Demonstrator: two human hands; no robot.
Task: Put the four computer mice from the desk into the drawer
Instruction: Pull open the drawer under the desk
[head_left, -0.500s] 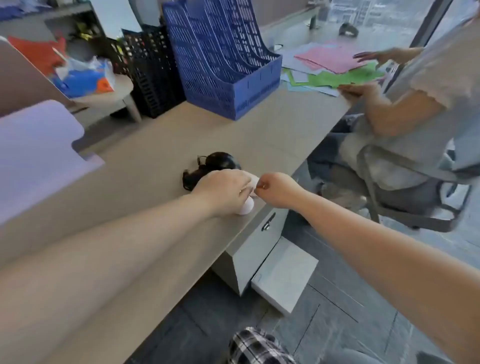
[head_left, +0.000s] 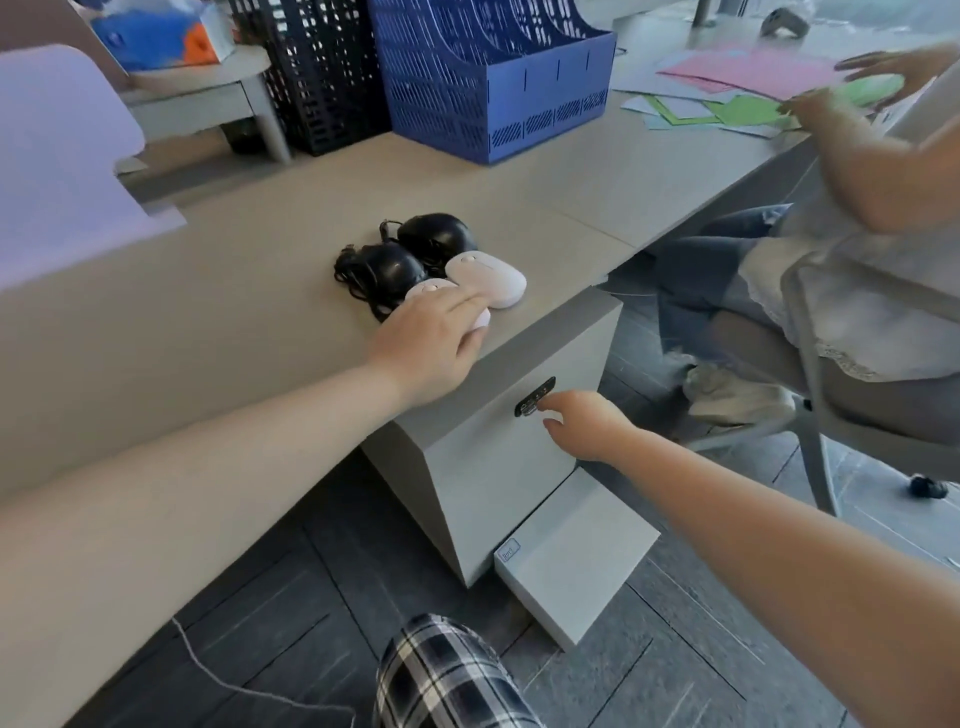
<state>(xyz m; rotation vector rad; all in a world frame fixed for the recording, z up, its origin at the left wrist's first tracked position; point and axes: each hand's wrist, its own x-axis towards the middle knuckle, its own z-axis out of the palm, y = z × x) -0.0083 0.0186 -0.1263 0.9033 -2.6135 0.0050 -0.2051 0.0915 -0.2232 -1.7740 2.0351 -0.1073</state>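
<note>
Four mice sit bunched together near the front edge of the desk (head_left: 260, 249), right above the drawer unit. Two black mice at the back: one (head_left: 436, 235) farther away, the other (head_left: 392, 267) just left of it and nearer, their dark cords (head_left: 350, 275) tangled alongside. Two white ones in front: the far white mouse (head_left: 488, 280) lies free, touching nothing but its neighbours, and the near white mouse (head_left: 434, 293) is half hidden.

The left hand (head_left: 434, 343) lies palm-down over that near white mouse, fingers spread flat across its top and thumb side down by the desk edge. It covers the mouse rather than clenching it; whether the fingers have actually gripped it, I cannot tell from here.

The right hand (head_left: 584, 423) is down below the desktop at the drawer (head_left: 498, 457) front, fingers loosely curled, fingertips right at the small dark handle (head_left: 535, 396). It holds nothing. The drawer front sits flush, closed.

On the floor, a flat grey box (head_left: 576, 556) leans against the foot of the unit. Farther back on the desk stands a blue file rack (head_left: 493, 78), a black one (head_left: 322, 73) beside it. At the far right a seated person (head_left: 857, 171) has both hands on coloured paper sheets (head_left: 737, 98).
</note>
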